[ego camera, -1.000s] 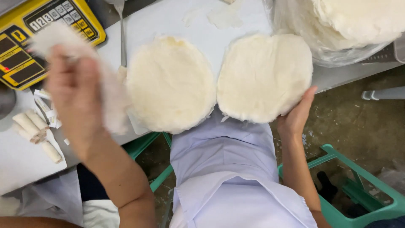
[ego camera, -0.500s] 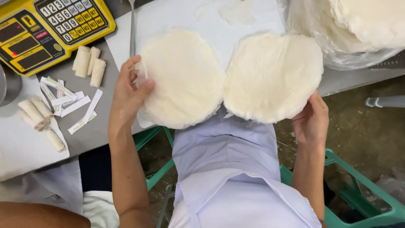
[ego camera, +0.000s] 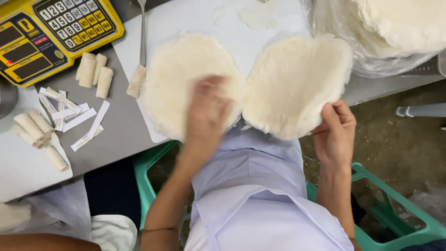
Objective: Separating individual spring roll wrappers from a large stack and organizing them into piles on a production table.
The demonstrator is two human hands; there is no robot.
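Head view. Grey worktop (ego camera: 118, 132) with white sheet (ego camera: 195, 18) laid across middle; green plastic stool (ego camera: 395, 214) and bare floor below. Pale apron over lap at frame bottom.

Two round stacks of thin white wrappers side by side on sheet, near edges overhanging toward lap. Left stack (ego camera: 172, 69) flat, partly covered by left hand (ego camera: 206, 116). Left hand motion-blurred, fingers spread over near right part of stack; cannot tell whether pressing flat or pinching a sheet. Right stack (ego camera: 290, 83) touching left stack at near inner edge. Right hand (ego camera: 337, 132) at near right rim of right stack, thumb on top, fingers curled beneath, closed on the stack's edge.

Handling, as judged: wrappers thin, soft, limp, light; likely to tear or crease under a hard pinch and to cling sheet to sheet. Best hold at overhanging rim, thumb above and fingers below, or flat palm beneath for whole stack.

Surroundings: clear bag (ego camera: 371, 60) holding more wrappers at upper right. Yellow weighing scale (ego camera: 55, 32) at upper left. Metal utensil (ego camera: 142, 28) lying beside scale. Rolled pieces (ego camera: 95, 69) near scale; further rolls (ego camera: 35, 130) at left edge. Paper strips (ego camera: 74, 116) scattered between.
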